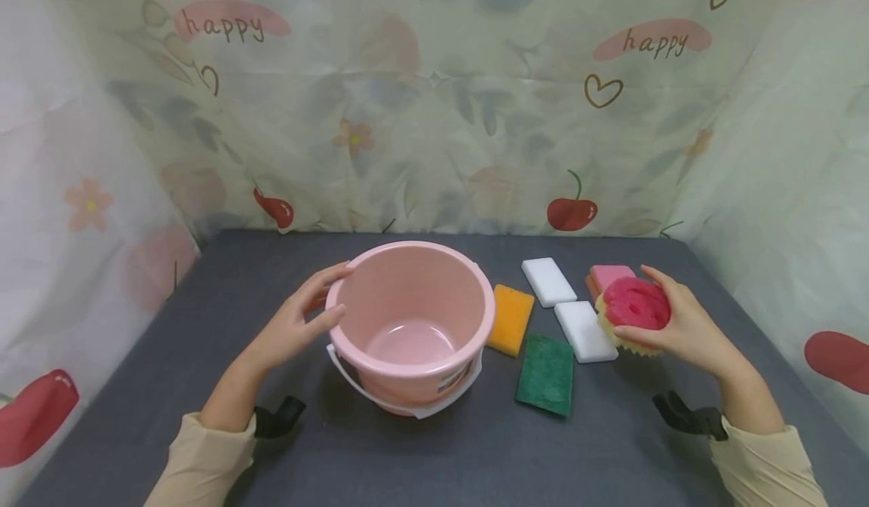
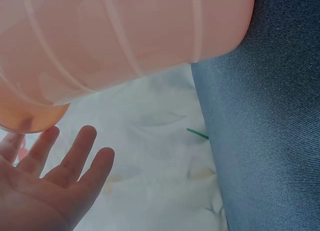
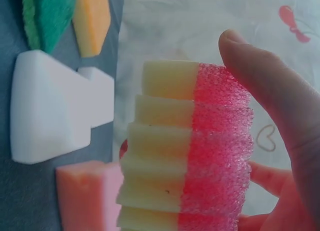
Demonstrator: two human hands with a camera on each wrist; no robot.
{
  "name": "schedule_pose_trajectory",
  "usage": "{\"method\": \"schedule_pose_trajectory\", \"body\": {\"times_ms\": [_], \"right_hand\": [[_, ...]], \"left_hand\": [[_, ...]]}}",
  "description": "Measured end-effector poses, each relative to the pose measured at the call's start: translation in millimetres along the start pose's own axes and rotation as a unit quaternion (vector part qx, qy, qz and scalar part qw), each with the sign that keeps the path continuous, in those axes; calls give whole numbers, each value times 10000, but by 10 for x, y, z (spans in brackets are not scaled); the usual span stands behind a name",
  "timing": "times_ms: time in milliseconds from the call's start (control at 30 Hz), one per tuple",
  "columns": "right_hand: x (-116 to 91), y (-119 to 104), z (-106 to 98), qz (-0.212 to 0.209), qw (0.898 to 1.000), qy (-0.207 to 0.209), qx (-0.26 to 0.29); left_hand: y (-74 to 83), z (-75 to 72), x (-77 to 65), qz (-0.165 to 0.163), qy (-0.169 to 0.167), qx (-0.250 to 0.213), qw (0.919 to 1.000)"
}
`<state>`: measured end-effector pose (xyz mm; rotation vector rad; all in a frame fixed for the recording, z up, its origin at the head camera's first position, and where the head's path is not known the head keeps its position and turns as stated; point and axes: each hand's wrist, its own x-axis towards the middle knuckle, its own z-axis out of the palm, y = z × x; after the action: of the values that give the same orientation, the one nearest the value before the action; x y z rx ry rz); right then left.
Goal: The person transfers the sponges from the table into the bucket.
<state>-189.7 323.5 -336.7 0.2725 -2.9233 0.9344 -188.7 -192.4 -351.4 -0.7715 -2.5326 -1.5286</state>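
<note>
Basically, left hand [image 1: 295, 330] sits spread, fingers relaxed, at the bucket's [image 1: 407, 368] left rim, probably to steady it. Right hand [image 1: 694, 333] pinches the round sponge [image 1: 634, 303] by its sides, thumb opposite fingers, likely because that grip spans its width and leaves the pink face free. Sponge sits between right thumb and fingers, seemingly raised off the table [image 1: 407, 469], well right of the bucket, past the white pads [image 1: 585, 332].
</note>
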Motion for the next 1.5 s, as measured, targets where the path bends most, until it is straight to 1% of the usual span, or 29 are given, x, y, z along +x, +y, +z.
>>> {"method": "schedule_pose_trajectory", "body": {"times_ms": [267, 667, 1033, 1267, 1500], "right_hand": [[61, -154, 4, -298, 9995, 73, 80], [149, -378, 20, -611, 9979, 221, -38], [235, -635, 32, -824, 9965, 124, 23], [277, -790, 37, -899, 9958, 10, 171], [326, -907, 75, -1255, 9921, 57, 67]], "left_hand": [[6, 3, -1, -26, 4, -55, 10000], [11, 6, -2, -156, -10, -27, 9999], [3, 9, -2, -153, 29, 37, 9999], [-2, 4, 0, -148, 9, 15, 9999], [-5, 7, 0, -104, 18, -42, 9999]]}}
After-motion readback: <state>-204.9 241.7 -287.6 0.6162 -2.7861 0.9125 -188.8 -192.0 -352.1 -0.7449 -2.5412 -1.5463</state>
